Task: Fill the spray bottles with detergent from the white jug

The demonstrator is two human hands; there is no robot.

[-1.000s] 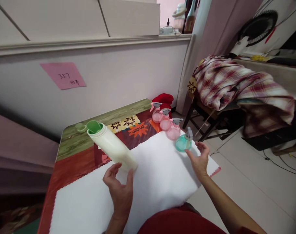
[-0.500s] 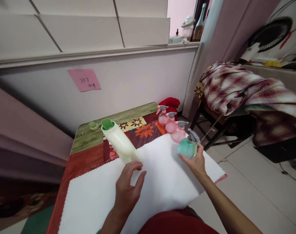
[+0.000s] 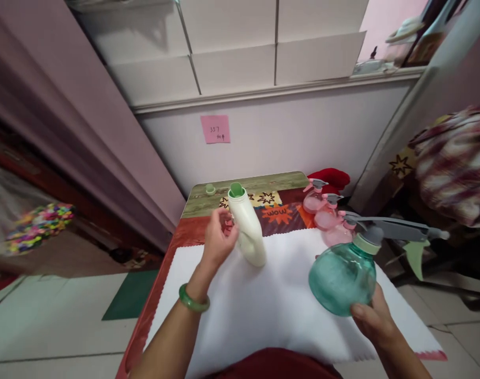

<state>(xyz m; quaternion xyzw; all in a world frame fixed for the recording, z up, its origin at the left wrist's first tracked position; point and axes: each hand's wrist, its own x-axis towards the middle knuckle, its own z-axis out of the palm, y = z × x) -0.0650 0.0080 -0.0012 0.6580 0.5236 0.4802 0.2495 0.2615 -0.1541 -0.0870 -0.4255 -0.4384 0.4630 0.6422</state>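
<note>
A round teal spray bottle [image 3: 342, 279] with a grey head and pale green trigger is in my right hand [image 3: 376, 318]. It is raised off the white cloth and tilted, with the nozzle pointing right. My left hand [image 3: 219, 237], a green bangle at its wrist, is at the left side of a cream bottle [image 3: 250, 237]. Its fingers are curved and apart; whether they touch the bottle I cannot tell. The cream bottle stands uncapped, with a green spout in its neck. A small green cap [image 3: 210, 189] lies behind it on the table.
Pink spray bottles [image 3: 326, 213] stand in a row at the table's right back edge. A white cloth [image 3: 279, 316] covers the table's near part. The wall with a pink note [image 3: 215, 129] is behind. A plaid cloth [image 3: 457, 163] hangs at the right.
My right hand has lifted the teal spray bottle from the cloth and tilted it nearer to me. My left hand has moved up beside the cream bottle. The view has turned left.
</note>
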